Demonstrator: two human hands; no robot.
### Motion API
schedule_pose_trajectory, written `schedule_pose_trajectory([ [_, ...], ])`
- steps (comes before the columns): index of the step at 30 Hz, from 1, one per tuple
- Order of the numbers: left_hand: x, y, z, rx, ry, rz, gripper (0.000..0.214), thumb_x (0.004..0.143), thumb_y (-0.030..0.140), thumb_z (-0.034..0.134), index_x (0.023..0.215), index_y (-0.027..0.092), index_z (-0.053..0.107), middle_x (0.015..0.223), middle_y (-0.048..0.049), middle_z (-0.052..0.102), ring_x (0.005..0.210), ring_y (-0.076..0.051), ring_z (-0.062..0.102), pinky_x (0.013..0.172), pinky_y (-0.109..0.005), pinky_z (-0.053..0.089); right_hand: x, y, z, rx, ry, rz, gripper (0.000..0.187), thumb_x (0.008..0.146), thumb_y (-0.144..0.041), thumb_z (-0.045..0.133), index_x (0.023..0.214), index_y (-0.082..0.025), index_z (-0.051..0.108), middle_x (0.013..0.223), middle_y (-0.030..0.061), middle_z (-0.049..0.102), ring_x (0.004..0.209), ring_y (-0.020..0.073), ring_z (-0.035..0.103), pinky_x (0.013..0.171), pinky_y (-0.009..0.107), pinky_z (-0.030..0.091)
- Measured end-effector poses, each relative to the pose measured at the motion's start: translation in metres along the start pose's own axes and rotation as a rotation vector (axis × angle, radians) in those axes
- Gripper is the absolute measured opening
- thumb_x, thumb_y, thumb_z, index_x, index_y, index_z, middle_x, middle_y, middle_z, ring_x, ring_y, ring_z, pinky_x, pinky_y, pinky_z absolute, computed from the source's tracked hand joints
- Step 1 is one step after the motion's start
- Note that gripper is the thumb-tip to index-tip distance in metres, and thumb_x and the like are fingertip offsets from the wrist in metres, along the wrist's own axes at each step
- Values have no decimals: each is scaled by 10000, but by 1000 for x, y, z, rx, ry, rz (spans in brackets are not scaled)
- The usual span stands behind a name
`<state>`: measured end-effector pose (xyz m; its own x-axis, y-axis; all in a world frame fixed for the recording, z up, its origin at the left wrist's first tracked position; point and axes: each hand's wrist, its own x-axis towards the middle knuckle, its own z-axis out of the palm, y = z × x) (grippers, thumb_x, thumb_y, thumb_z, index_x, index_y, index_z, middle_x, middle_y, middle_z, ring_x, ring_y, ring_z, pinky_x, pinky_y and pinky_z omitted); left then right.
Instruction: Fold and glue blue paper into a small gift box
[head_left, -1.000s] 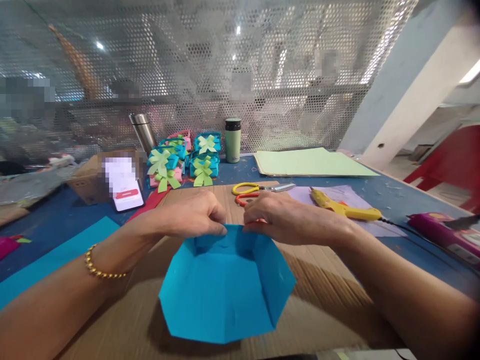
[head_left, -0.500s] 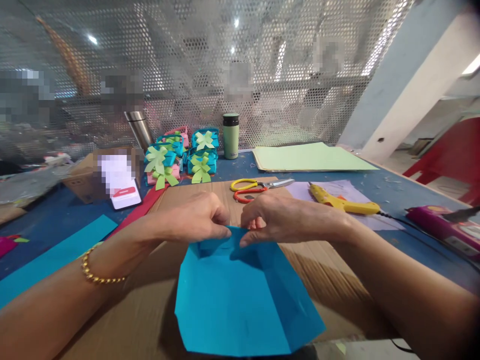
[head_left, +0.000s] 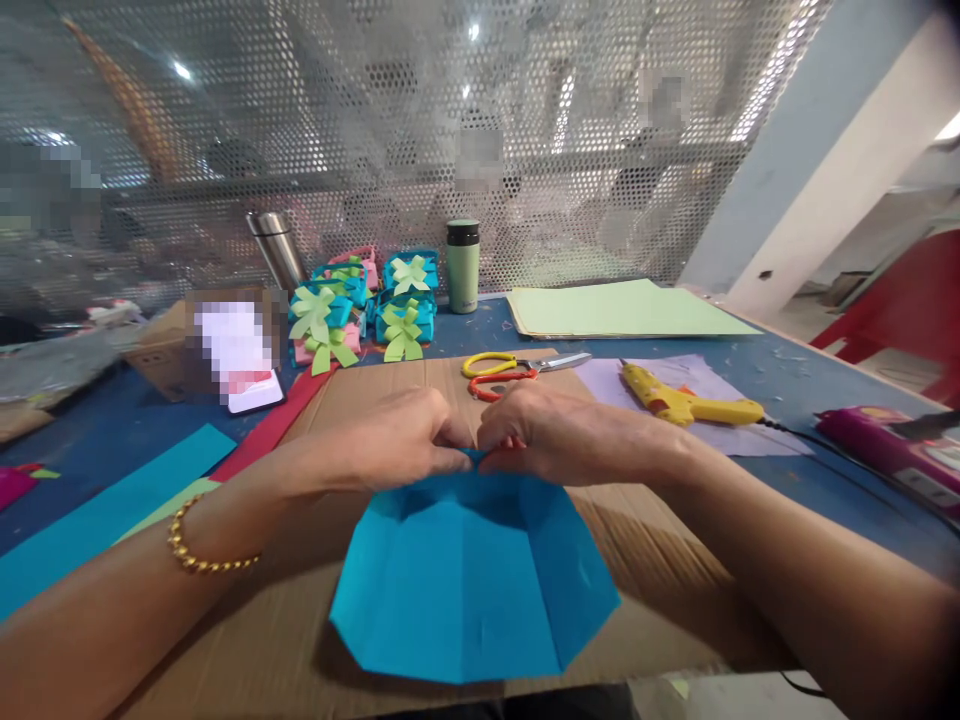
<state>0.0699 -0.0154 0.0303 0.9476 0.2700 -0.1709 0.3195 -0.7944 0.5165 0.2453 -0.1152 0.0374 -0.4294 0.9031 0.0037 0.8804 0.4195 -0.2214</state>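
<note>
Two thumbs, those of the left hand (head_left: pixel 416 440) and the right hand (head_left: pixel 559 435), are seen pressed close together along the far wall of a blue paper tray (head_left: pixel 457 590). Both hands are nearly closed, fingers curled beyond the rim, so the paper is pinched at its top edge; the fingertips behind are hidden. The tray is placed directly before the person, over a corrugated cardboard sheet (head_left: pixel 660 580) on the blue tabletop (head_left: pixel 480 335), nearer than the scissors (head_left: pixel 529 372); whether its base is resting fully cannot be told. For a clean crease, it is judged that pressure should be applied evenly by both thumbs, starting at the middle and working outward, with the edge kept parallel to the base. Force should be kept light near the corners, since thin stock could be buckled or torn there. Appearance noted: plain blue, apparently stiff paper; left, right and far walls raised and leaning outward; a faint crease run down the middle of the base; a short mark near its front. The outline is angular, the near corners being slanted, and no upright wall is made out at the near edge.
</note>
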Motion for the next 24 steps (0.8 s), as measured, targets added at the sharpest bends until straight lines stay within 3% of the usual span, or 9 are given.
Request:
schedule_pose_trajectory([
  [9,4,3,1,208,135,47,232,824,256,566,727,148,747,560,12,540,553,-110,419,557,-273,234,1,-3,2,-143,62,84,145,851,-210,703,713,-176,728,672,33,684,608,125,525,544,252,251],
  [14,7,0,7,180,150,5,227,806,269,562,673,147,699,553,30,496,550,-109,431,540,-269,233,1,-3,2,-142,16,111,208,870,-319,692,755,-156,747,708,57,704,614,138,544,516,260,247],
  [20,9,-8,10,67,129,-23,249,791,304,567,610,143,623,559,47,388,552,-101,368,523,-257,217,5,3,3,-20,-57,129,134,838,-200,666,721,-167,723,678,3,694,535,90,504,480,224,264],
  [24,8,-10,6,-6,71,-7,195,784,290,577,697,136,657,622,42,467,597,-108,414,535,-240,258,5,6,3,-24,-33,136,152,831,-228,666,703,-167,719,666,2,676,528,88,470,472,228,253],
])
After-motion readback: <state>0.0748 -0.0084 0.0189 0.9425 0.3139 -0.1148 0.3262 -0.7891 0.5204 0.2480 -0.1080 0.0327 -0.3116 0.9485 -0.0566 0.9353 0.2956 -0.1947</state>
